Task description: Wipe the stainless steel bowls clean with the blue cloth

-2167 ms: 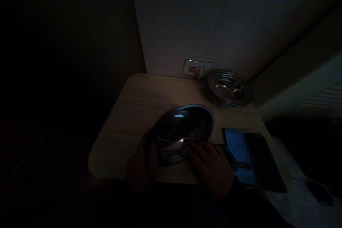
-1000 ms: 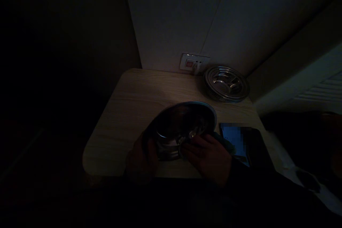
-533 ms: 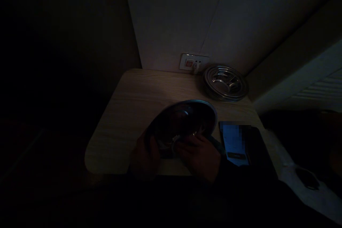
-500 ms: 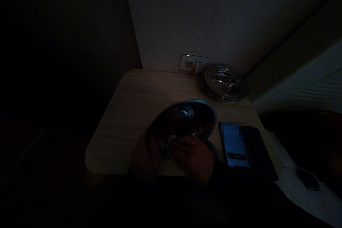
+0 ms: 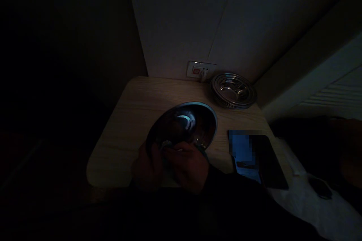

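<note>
Both grips want even pressure, I'd say: the left hand [image 5: 147,167] clasps the left rim of the metal bowl [image 5: 182,122], the right hand [image 5: 192,165] clutches a greenish cloth [image 5: 203,152] at its near side. Tilted near the table's [image 5: 158,89] front edge, the bowl lies mostly beyond both hands.

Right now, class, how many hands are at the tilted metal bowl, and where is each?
2. The left hand grips the bowl at its near left side; the right hand is over its near edge. Shadow hides parts of both.
</note>
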Motion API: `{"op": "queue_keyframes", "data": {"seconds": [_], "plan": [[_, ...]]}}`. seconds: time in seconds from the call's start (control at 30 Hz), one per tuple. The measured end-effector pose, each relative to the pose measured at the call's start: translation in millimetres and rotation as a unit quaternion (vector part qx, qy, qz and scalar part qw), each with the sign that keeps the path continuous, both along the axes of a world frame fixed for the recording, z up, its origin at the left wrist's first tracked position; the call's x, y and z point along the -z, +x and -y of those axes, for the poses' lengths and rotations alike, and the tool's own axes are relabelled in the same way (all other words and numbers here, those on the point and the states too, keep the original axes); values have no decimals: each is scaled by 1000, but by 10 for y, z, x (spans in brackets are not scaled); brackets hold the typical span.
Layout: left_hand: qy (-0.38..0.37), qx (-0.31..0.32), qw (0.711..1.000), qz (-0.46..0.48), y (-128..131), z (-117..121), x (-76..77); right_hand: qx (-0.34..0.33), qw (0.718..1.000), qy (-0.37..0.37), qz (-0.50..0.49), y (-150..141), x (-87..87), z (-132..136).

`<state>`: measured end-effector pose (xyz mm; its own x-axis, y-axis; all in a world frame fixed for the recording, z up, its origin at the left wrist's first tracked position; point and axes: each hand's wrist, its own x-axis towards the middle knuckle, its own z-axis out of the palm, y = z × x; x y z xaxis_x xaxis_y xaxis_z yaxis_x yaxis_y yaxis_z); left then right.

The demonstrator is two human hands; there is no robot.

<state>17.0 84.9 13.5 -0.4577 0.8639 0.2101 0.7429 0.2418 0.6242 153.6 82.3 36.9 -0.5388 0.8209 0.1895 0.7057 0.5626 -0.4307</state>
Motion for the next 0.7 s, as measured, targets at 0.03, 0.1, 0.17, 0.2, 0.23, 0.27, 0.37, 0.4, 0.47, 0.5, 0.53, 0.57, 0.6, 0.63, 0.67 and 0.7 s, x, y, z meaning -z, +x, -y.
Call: {"op": "queue_keyframes", "data": {"seconds": [0.03, 0.1, 0.17, 0.2, 0.23, 0.27, 0.37, 0.4, 0.47, 0.5, 0.53, 0.57, 0.6, 0.63, 0.67, 0.7], "plan": [[-3, -7, 1000, 0, -15, -4, -4, 3, 1000, -4, -16, -37, 12, -4], [5, -4, 1000, -12, -42, -8, 0, -16, 1000, 18, 5, -2, 17, -8], [26, 12, 999, -29, -51, -9, 13, -40, 995, 55, 75, 142, -1, -6], [36, 17, 999, -35, -48, -8, 20, -49, 990, 70, 110, 217, -11, -3], [46, 23, 998, -40, -42, -8, 25, -50, 986, 81, 136, 271, -16, 2], [52, 30, 997, -42, -34, -7, 27, -48, 984, 88, 148, 293, -12, 10], [48, 43, 997, -39, -26, -7, 18, -18, 990, 93, 100, 173, 57, 50], [40, 44, 998, -36, -30, -6, 12, -5, 993, 93, 72, 108, 90, 66], [31, 37, 998, -30, -46, -6, 6, 1, 994, 97, 39, 36, 132, 91], [34, 38, 998, -31, -53, -6, 7, -8, 994, 103, 44, 50, 132, 97], [39, 41, 998, -34, -58, -7, 9, -23, 991, 113, 62, 100, 118, 97], [46, 45, 997, -38, -59, -8, 13, -39, 988, 120, 89, 174, 93, 92], [52, 48, 997, -43, -55, -11, 16, -55, 983, 127, 118, 259, 61, 84], [54, 49, 996, -47, -48, -14, 18, -65, 979, 131, 143, 335, 29, 75], [54, 50, 996, -49, -38, -20, 16, -69, 975, 136, 161, 385, 5, 65], [52, 50, 996, -47, -27, -26, 10, -68, 973, 142, 168, 399, -9, 58]]}}
